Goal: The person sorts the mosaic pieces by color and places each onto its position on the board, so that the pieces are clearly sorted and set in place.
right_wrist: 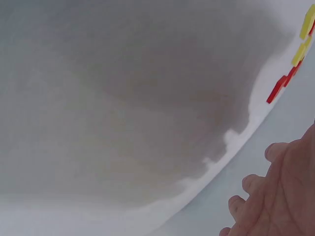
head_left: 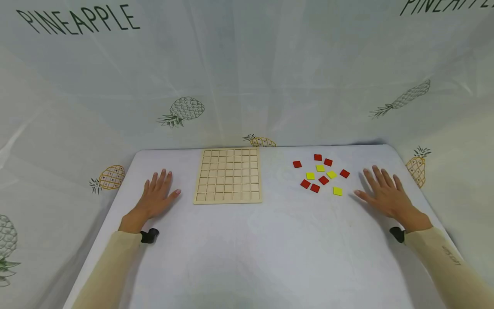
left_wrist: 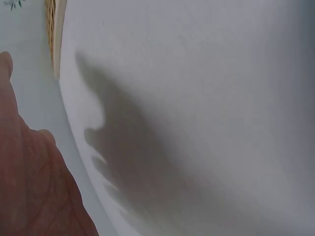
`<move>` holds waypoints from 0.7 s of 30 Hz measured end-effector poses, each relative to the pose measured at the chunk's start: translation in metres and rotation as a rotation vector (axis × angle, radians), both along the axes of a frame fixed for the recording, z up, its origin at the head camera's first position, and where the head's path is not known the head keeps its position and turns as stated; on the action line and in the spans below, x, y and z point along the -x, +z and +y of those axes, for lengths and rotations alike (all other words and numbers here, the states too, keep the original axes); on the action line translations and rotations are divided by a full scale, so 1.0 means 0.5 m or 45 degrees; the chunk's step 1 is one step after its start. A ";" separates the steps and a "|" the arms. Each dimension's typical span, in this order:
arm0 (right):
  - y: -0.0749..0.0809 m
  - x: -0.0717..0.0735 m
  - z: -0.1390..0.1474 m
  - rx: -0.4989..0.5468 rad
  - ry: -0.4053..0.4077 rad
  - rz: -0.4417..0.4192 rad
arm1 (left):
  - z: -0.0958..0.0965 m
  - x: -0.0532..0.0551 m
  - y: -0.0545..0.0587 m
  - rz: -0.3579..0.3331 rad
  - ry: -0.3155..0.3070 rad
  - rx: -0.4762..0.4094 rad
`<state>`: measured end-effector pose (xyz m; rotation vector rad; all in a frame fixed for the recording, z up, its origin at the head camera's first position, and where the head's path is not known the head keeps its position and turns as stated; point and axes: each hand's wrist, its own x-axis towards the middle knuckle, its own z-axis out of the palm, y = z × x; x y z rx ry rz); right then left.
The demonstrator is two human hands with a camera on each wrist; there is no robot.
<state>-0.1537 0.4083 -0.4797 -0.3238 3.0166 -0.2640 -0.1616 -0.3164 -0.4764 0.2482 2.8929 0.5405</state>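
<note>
A pale wooden grid board (head_left: 227, 176) with many square cells, none of them filled, lies left of the table's middle. To its left is my left hand (head_left: 156, 197), palm down with fingers spread and nothing in it. Several red square tiles (head_left: 323, 180) and several yellow square tiles (head_left: 337, 191) lie scattered right of the board. My right hand (head_left: 387, 197) is just right of the tiles, palm down, its fingers straight and holding nothing. Both wrist views show a shadow on the table under a raised palm, the left palm (left_wrist: 39, 182) and the right palm (right_wrist: 283, 191).
The white table (head_left: 270, 257) has a rounded far right corner. Behind and beside it hangs a pale curtain (head_left: 262, 77) printed with pineapples and lettering. The board's far edge lies near the table's back edge.
</note>
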 end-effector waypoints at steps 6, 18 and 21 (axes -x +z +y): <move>0.003 0.000 -0.018 -0.021 0.029 0.023 | 0.020 0.002 -0.005 0.025 -0.055 0.002; 0.005 -0.001 -0.060 -0.063 0.086 0.054 | 0.058 0.000 -0.021 0.044 -0.155 -0.022; 0.004 0.000 -0.070 -0.077 0.088 0.033 | 0.063 0.001 -0.026 0.024 -0.167 -0.003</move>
